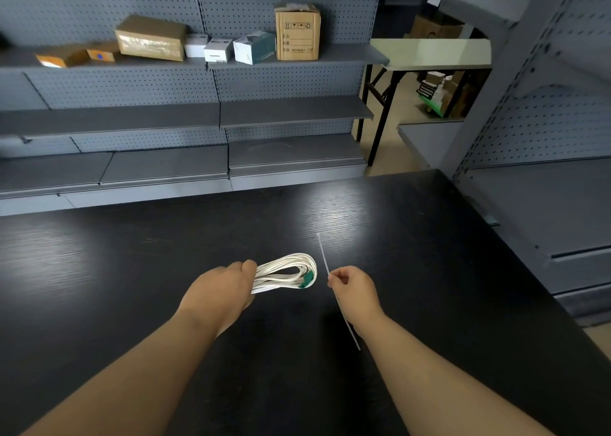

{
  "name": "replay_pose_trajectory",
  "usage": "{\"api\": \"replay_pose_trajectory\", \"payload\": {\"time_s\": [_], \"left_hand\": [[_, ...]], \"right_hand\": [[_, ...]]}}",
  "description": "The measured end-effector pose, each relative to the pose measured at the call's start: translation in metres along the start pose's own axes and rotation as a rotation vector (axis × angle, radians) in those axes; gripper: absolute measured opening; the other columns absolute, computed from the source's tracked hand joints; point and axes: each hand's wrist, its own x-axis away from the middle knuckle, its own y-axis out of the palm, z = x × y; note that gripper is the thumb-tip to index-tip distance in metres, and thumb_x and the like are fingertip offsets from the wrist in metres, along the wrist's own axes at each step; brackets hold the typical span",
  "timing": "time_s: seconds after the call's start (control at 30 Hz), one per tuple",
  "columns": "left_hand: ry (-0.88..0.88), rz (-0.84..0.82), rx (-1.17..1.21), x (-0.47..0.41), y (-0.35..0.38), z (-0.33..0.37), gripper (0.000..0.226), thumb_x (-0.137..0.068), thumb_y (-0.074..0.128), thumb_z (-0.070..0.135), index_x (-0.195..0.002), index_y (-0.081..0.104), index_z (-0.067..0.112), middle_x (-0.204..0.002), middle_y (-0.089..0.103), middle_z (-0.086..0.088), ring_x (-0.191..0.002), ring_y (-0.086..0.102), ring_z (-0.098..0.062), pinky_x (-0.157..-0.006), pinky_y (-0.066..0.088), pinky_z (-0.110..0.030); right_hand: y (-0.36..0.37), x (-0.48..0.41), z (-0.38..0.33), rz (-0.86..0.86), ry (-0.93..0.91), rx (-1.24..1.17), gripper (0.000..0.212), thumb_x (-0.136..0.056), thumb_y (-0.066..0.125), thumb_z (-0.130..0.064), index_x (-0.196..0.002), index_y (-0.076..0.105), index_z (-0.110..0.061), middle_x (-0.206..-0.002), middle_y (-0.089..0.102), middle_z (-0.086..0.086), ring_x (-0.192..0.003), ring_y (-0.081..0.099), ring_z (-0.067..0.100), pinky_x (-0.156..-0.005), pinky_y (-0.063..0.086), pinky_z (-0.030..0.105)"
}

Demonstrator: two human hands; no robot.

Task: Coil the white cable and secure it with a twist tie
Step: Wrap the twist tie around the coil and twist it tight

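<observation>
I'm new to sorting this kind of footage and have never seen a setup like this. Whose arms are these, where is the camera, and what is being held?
There is no machine here, just a person working with bare hands. The single picture comes from a wide-angle camera worn on their head, looking forward and down, so the arms reach in from the bottom edge.

The left hand has a grip on one end of a coiled white cable, which has a green plug at its far end. The right hand pinches a thin twist tie, not yet wrapped round the coil.

Both are held above a dark table. Behind it stand grey shelves with cardboard boxes.
</observation>
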Motion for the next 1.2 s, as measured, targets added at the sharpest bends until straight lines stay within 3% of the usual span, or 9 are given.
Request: {"api": "replay_pose_trajectory", "payload": {"time_s": [0.07,0.23,0.33,0.43,0.73,0.8,0.93,1.1,1.2], "left_hand": [[-0.003,0.014,0.006,0.002,-0.006,-0.003,0.021,-0.093,0.044,0.030,-0.110,0.040,0.018,-0.107,0.057,-0.003,-0.087,0.058,-0.023,-0.064,0.036,-0.031],[-0.009,0.036,0.031,0.010,-0.016,-0.015,0.023,-0.091,0.046,0.030,-0.110,0.042,0.019,-0.106,0.059,-0.002,-0.086,0.059,-0.024,-0.065,0.039,-0.033],[-0.015,0.054,0.062,0.016,-0.020,-0.023,0.024,-0.091,0.046,0.031,-0.111,0.042,0.019,-0.105,0.059,-0.002,-0.085,0.059,-0.023,-0.064,0.038,-0.032],[-0.025,0.069,0.089,0.021,-0.024,-0.030,0.025,-0.090,0.047,0.033,-0.111,0.042,0.019,-0.106,0.059,-0.002,-0.085,0.059,-0.025,-0.064,0.038,-0.032],[-0.004,0.066,0.112,0.028,-0.026,-0.044,0.027,-0.090,0.048,0.033,-0.112,0.043,0.019,-0.107,0.060,-0.004,-0.088,0.060,-0.027,-0.065,0.040,-0.034],[0.000,0.057,0.113,0.030,-0.024,-0.046,0.026,-0.090,0.048,0.032,-0.112,0.042,0.018,-0.107,0.059,-0.004,-0.088,0.060,-0.027,-0.066,0.040,-0.034],[-0.006,0.046,0.131,0.034,-0.016,-0.047,0.024,-0.091,0.046,0.032,-0.109,0.042,0.018,-0.106,0.059,-0.004,-0.086,0.060,-0.027,-0.065,0.037,-0.033],[-0.021,0.015,0.169,0.033,-0.003,-0.045,0.019,-0.091,0.048,0.031,-0.105,0.042,0.020,-0.101,0.059,-0.002,-0.075,0.055,-0.022,-0.061,0.037,-0.031],[-0.016,-0.003,0.172,0.031,0.010,-0.041,0.018,-0.090,0.049,0.031,-0.101,0.042,0.019,-0.099,0.058,-0.002,-0.078,0.058,-0.023,-0.061,0.037,-0.031]], "right_hand": [[0.002,0.002,-0.006,-0.002,-0.003,0.002,0.014,-0.093,0.055,-0.016,-0.105,0.061,-0.013,-0.097,0.060,-0.002,-0.089,0.055,0.011,-0.073,0.042,0.020],[0.005,0.006,-0.026,0.011,-0.021,-0.061,0.017,-0.090,0.058,-0.010,-0.105,0.062,-0.014,-0.099,0.062,0.000,-0.092,0.058,0.014,-0.066,0.045,0.018],[0.009,0.010,-0.035,0.002,-0.021,-0.086,0.018,-0.089,0.059,-0.006,-0.105,0.065,-0.010,-0.093,0.066,0.002,-0.084,0.061,0.015,-0.075,0.050,0.026],[0.018,0.017,-0.040,-0.017,0.001,-0.169,0.015,-0.090,0.056,-0.003,-0.100,0.063,-0.010,-0.083,0.065,0.003,-0.070,0.063,0.013,-0.064,0.052,0.024],[0.047,0.039,-0.050,0.008,0.022,-0.263,0.015,-0.088,0.057,0.000,-0.098,0.064,-0.011,-0.083,0.065,0.000,-0.078,0.062,0.013,-0.076,0.054,0.027],[0.050,0.043,-0.050,0.014,0.044,-0.289,0.016,-0.088,0.058,0.000,-0.097,0.063,-0.013,-0.085,0.065,0.000,-0.082,0.062,0.014,-0.081,0.054,0.029],[0.059,0.053,-0.046,0.036,0.108,-0.395,0.023,-0.085,0.057,0.007,-0.095,0.062,-0.013,-0.086,0.065,-0.001,-0.082,0.060,0.011,-0.077,0.052,0.025],[0.080,0.065,-0.034,0.058,0.253,-0.504,0.028,-0.082,0.061,0.008,-0.092,0.060,-0.019,-0.095,0.066,0.002,-0.091,0.063,0.016,-0.090,0.053,0.035],[0.092,0.071,-0.024,0.112,0.312,-0.513,0.029,-0.080,0.066,0.003,-0.090,0.056,-0.022,-0.093,0.065,0.002,-0.089,0.063,0.016,-0.085,0.055,0.035]]}}
